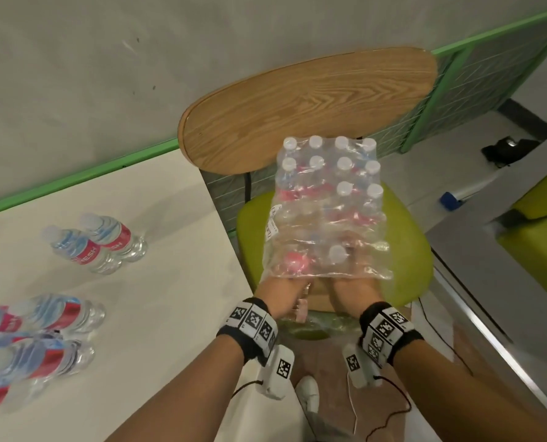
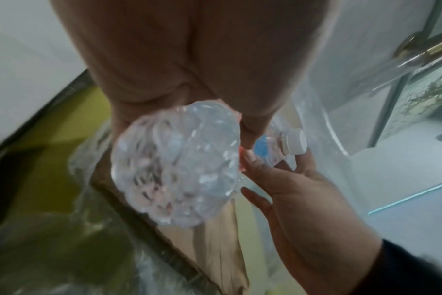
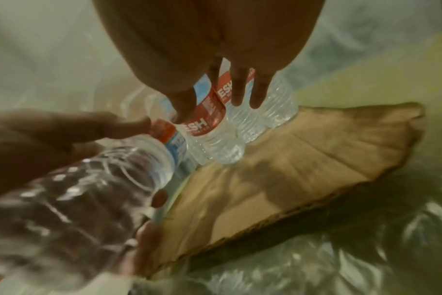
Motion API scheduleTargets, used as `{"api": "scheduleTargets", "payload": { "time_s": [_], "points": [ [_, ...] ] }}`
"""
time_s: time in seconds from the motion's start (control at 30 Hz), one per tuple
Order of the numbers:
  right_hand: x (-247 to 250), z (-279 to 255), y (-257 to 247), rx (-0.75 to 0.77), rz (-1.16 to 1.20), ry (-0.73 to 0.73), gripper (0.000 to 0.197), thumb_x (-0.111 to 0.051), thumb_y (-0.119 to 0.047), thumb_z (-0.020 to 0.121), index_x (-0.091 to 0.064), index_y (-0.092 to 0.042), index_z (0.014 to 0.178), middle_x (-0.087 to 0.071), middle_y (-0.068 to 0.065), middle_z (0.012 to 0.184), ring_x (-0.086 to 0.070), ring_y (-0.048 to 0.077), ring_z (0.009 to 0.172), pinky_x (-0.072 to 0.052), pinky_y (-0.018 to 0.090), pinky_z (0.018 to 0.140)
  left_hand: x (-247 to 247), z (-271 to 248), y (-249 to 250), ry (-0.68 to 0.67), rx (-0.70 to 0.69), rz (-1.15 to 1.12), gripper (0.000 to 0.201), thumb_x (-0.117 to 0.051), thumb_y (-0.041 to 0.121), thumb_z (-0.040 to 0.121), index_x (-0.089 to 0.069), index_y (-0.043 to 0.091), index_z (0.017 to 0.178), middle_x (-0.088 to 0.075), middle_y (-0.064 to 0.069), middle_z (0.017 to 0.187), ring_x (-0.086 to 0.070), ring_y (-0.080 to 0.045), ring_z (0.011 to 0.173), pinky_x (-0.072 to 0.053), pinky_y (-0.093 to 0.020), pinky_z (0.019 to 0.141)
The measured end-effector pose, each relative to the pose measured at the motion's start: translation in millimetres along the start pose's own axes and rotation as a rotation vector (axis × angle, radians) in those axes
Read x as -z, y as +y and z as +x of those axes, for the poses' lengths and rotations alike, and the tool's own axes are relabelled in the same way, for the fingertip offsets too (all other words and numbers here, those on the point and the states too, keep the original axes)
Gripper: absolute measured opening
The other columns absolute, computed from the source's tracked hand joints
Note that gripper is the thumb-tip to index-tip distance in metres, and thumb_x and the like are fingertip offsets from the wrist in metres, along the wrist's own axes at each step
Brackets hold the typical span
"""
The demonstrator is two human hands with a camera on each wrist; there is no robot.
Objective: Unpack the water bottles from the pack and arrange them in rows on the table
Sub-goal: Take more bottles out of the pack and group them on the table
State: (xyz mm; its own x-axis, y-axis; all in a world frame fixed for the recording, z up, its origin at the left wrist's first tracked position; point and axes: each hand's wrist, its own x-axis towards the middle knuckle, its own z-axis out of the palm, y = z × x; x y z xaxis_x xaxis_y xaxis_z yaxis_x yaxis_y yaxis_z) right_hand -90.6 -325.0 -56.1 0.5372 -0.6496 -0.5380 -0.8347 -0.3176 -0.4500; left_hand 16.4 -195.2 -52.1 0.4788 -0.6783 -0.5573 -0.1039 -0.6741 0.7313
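A plastic-wrapped pack (image 1: 329, 202) of water bottles stands on a green chair seat (image 1: 406, 244), open at its near end. Both hands are inside that opening. My left hand (image 1: 278, 298) grips a tilted bottle (image 2: 174, 169) whose base faces the wrist camera; the same bottle (image 3: 76, 199) shows in the right wrist view. My right hand (image 1: 352, 291) curls round an upright red-label bottle (image 3: 215, 129) with a white cap (image 2: 294, 142). More bottles stand behind it on a cardboard tray (image 3: 303, 159). Several unpacked bottles (image 1: 99, 244) stand on the white table (image 1: 170, 250).
More bottles (image 1: 42, 330) crowd the table's near-left edge. The chair's wooden back (image 1: 297, 103) rises behind the pack. A grey metal surface (image 1: 489, 282) runs along the right. Loose plastic wrap (image 3: 316, 259) hangs off the tray. Cables and a white shoe (image 1: 308, 390) are below.
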Motion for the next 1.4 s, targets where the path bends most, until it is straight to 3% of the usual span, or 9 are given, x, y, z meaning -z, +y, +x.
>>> {"api": "scheduleTargets", "payload": {
  "time_s": [0.1,0.27,0.4,0.53,0.73,1.0,1.17,1.3,1.4],
  "points": [
    [-6.0,-16.2,8.7,0.048,0.268,0.128,0.023,-0.062,-0.03,0.089,-0.069,-0.013,0.102,-0.073,0.008,0.086,-0.069,0.029,0.082,-0.058,0.045,0.075,10.0,-26.0,-12.7,-0.019,-0.053,-0.081,0.017,-0.062,0.049,0.089,-0.062,0.036,0.099,-0.067,0.013,0.089,-0.065,-0.006,0.084,-0.049,-0.021,0.08],
    [-9.8,-50.6,5.6,0.239,0.471,0.172,0.031,-0.08,-0.047,0.072,-0.064,-0.036,0.095,-0.072,-0.008,0.087,-0.07,0.007,0.08,-0.059,0.038,0.071,37.5,-67.0,-59.5,-0.054,-0.017,0.011,0.071,-0.061,0.077,0.064,-0.053,0.031,0.118,-0.067,0.009,0.101,-0.065,-0.007,0.09,-0.05,-0.027,0.078],
    [-22.9,-73.9,-5.7,0.295,0.371,0.025,0.047,-0.078,-0.04,0.076,-0.052,-0.039,0.115,-0.07,-0.002,0.087,-0.068,0.013,0.075,-0.058,0.028,0.066,71.8,-100.4,-101.9,0.018,0.052,-0.076,0.063,-0.064,0.073,0.063,-0.057,0.029,0.108,-0.07,0.005,0.092,-0.068,-0.013,0.083,-0.05,-0.028,0.072],
    [-45.2,-98.2,-38.2,0.343,0.36,-0.169,0.042,-0.075,-0.028,0.083,-0.053,-0.038,0.117,-0.072,-0.013,0.088,-0.067,-0.008,0.077,-0.05,0.007,0.061,102.8,-128.7,-137.0,0.186,0.125,-0.357,0.057,-0.072,0.061,0.068,-0.059,0.02,0.105,-0.069,-0.001,0.082,-0.063,-0.018,0.064,-0.05,-0.03,0.059],
    [-102.9,-92.9,-111.2,0.489,0.325,-0.182,0.049,-0.073,-0.026,0.083,-0.052,-0.042,0.125,-0.067,-0.024,0.099,-0.066,0.001,0.086,-0.06,0.03,0.074,140.5,-138.4,-201.5,0.529,0.216,-0.536,0.041,-0.064,0.047,0.071,-0.058,0.024,0.104,-0.07,-0.009,0.095,-0.067,-0.027,0.083,-0.053,-0.058,0.084],
    [-160.0,-73.9,-201.1,0.677,0.346,-0.171,0.055,-0.073,-0.015,0.084,-0.049,-0.038,0.128,-0.057,-0.018,0.124,-0.055,0.003,0.114,-0.048,0.02,0.096,155.8,-141.7,-215.0,0.663,0.025,-0.469,0.054,-0.068,0.016,0.088,-0.032,0.022,0.128,-0.058,0.007,0.114,-0.059,-0.006,0.104,-0.042,-0.015,0.082],
    [-176.5,-62.7,-236.6,0.692,0.352,-0.156,0.052,-0.07,-0.016,0.087,-0.05,-0.037,0.13,-0.062,-0.016,0.121,-0.057,-0.003,0.108,-0.044,0.008,0.092,163.3,-112.2,-215.9,0.852,0.018,-0.323,0.059,-0.065,0.015,0.087,-0.031,0.025,0.135,-0.052,0.001,0.124,-0.053,-0.018,0.113,-0.046,-0.036,0.099],
    [-180.4,-53.9,-259.3,0.709,0.357,-0.134,0.05,-0.07,-0.017,0.088,-0.05,-0.042,0.127,-0.062,-0.022,0.109,-0.053,-0.023,0.096,-0.039,-0.008,0.075,181.3,-97.8,-209.9,0.873,0.008,-0.274,0.061,-0.057,0.005,0.09,-0.028,0.022,0.142,-0.049,0.002,0.13,-0.049,-0.012,0.115,-0.041,-0.028,0.099],
    [-184.4,-44.9,-273.1,0.708,0.37,-0.129,0.051,-0.068,-0.014,0.089,-0.05,-0.039,0.13,-0.063,-0.017,0.108,-0.056,-0.017,0.094,-0.039,-0.007,0.071,192.8,-86.4,-208.6,0.91,0.02,-0.269,0.064,-0.054,0.006,0.09,-0.024,0.025,0.143,-0.052,0.001,0.128,-0.053,-0.014,0.112,-0.046,-0.035,0.099]
  ]
}}
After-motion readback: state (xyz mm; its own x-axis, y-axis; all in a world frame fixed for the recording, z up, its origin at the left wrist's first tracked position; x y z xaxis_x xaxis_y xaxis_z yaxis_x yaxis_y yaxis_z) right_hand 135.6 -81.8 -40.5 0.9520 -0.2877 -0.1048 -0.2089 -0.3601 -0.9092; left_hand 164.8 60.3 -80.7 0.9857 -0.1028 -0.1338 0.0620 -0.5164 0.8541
